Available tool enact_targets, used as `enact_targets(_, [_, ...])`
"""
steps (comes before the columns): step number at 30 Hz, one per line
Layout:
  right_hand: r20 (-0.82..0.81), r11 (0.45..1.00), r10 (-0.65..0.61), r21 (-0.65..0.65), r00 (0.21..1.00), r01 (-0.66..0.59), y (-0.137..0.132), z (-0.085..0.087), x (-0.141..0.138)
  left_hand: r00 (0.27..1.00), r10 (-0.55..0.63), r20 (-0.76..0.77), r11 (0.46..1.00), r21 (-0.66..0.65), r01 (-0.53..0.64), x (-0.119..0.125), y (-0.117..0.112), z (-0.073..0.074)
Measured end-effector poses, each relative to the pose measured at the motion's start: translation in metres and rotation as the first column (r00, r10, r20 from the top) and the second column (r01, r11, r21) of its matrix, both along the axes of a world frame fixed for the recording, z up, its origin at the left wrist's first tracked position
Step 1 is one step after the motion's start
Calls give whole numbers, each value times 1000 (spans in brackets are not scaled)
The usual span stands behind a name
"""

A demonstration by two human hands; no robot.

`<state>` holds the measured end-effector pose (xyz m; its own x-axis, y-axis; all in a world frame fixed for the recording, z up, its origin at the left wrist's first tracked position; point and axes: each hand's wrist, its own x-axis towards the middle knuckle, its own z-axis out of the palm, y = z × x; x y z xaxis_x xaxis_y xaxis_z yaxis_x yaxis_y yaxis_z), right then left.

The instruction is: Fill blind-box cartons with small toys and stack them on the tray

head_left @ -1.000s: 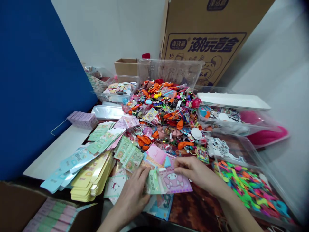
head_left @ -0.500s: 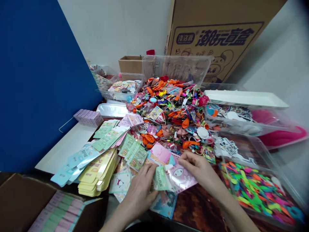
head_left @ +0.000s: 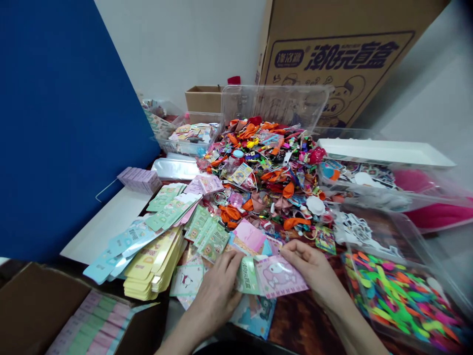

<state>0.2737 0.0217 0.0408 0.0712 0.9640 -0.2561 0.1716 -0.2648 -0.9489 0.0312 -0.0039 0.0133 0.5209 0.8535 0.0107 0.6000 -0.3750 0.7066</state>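
My left hand is closed around a small green printed box, its right end turned toward my other hand. Between thumb and fingers my right hand pinches the upper right corner of a shiny pink cartoon card. The card's left edge meets the box's right end; whether any of it is inside, I cannot tell. Beneath the hands lie a blue picture card and a pale green picture card. Several flat green boxes rest just beyond my left hand.
A heap of small toys and orange balloons fills the middle. Folded yellow cartons and blue cartons are stacked at left. A clear tub of colourful rubbery pieces stands right, and an open cardboard box holds packed boxes at lower left.
The pink card has turned so its picture lies sideways, and it sits closer to level against the green box. Both hands keep their grip; the whole view has shifted slightly.
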Motion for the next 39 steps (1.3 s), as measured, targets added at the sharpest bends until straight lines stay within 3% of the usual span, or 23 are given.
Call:
enact_targets(3, [54,983,-136,130,989,128,-10,4,-7,999,26,33,997,-79,-24,-1,2,7])
enact_targets(6, [177,961,-201,225,963,159,-20,12,-15,998,47,35,992,-120,-43,0,3,12])
enact_targets(8, [285,964,-170,246,943,99,-23,16,-18,998,42,37,991,-131,-37,0,3,13])
enact_targets(11, [435,973,-24,218,900,-80,-22,21,-18,997,40,70,991,-131,-31,-1,2,11])
enact_targets(16, [487,958,138,155,863,-241,-13,25,-18,993,50,107,995,-94,-40,2,0,9])
enact_targets(19, [505,957,166,125,847,-262,-10,24,-24,993,26,119,993,-117,-12,6,-1,9])
enact_targets(23, [451,967,80,182,889,-180,-17,24,-30,981,111,160,984,-154,-86,8,2,7])
enact_targets(26, [460,930,110,266,881,-254,-20,27,-26,973,123,193,981,-170,-91,10,6,6])
enact_targets(29, [550,938,150,183,821,-294,-1,30,-4,966,125,226,977,-197,-80,14,10,6])
enact_targets(32, [713,992,-5,92,702,-86,44,27,35,963,133,232,972,-219,-81,17,12,6])
enact_targets(35, [822,984,-170,115,543,133,92,16,69,966,135,220,968,-239,-81,20,14,2])
enact_targets(39, [855,968,-207,110,476,224,123,2,83,962,159,223,961,-258,-99,19,13,-7])
